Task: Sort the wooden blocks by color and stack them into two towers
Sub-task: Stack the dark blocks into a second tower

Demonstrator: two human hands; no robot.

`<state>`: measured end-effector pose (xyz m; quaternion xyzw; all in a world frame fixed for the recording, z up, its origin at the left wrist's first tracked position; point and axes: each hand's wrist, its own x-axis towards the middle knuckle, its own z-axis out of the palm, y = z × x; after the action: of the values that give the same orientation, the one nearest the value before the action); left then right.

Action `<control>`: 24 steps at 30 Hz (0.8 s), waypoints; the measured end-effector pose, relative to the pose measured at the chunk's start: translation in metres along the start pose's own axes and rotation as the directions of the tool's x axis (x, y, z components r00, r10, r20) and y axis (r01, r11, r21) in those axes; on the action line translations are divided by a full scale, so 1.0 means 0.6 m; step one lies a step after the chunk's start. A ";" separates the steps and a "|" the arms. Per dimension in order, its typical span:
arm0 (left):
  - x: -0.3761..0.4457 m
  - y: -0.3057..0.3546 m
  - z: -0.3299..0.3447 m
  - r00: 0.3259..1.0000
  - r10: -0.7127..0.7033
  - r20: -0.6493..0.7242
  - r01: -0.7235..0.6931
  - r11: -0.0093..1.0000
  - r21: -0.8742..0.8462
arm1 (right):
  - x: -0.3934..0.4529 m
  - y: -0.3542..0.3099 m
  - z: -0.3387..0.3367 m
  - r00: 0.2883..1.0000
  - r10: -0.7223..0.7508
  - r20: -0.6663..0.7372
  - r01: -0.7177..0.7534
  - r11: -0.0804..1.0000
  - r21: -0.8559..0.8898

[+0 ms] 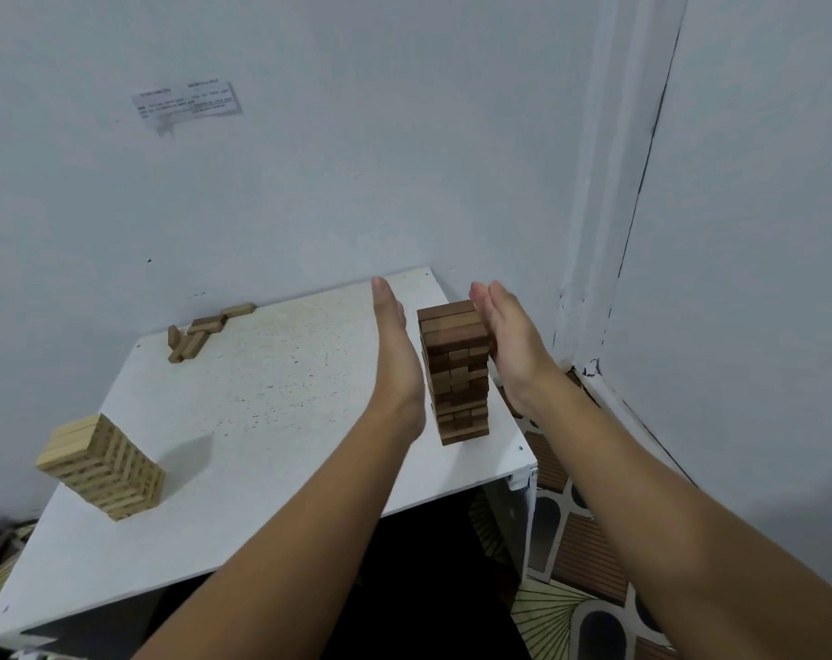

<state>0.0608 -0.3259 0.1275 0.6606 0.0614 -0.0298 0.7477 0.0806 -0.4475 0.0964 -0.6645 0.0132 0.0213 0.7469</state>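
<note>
- The dark tower [456,373] stood near the right edge of the white bench [271,373], flanked by two flat, straight-fingered hands; nothing was gripped.
- The right hand [509,335] appeared to be laid against the tower's upper right face, while the left hand [397,354] was held just beside the left face, seemingly apart from it.
- The step was judged to be squaring the stack: gentle, even pressure from both palms was called for, since a one-sided push could have toppled it off the edge.
- The light tower [102,466] stood well apart at the near left.
- A few loose blocks [204,331] lay by the wall, not yet stacked.
</note>
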 end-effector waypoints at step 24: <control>-0.019 -0.005 0.036 0.999 -0.043 0.024 0.045 0.995 -0.093 | 0.011 0.007 0.012 0.997 0.030 -0.073 -0.024 0.997 0.080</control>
<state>0.0502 -0.3480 0.1285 0.6231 0.0692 -0.0504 0.7775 0.0868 -0.4398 0.0930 -0.6346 0.0508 0.0061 0.7711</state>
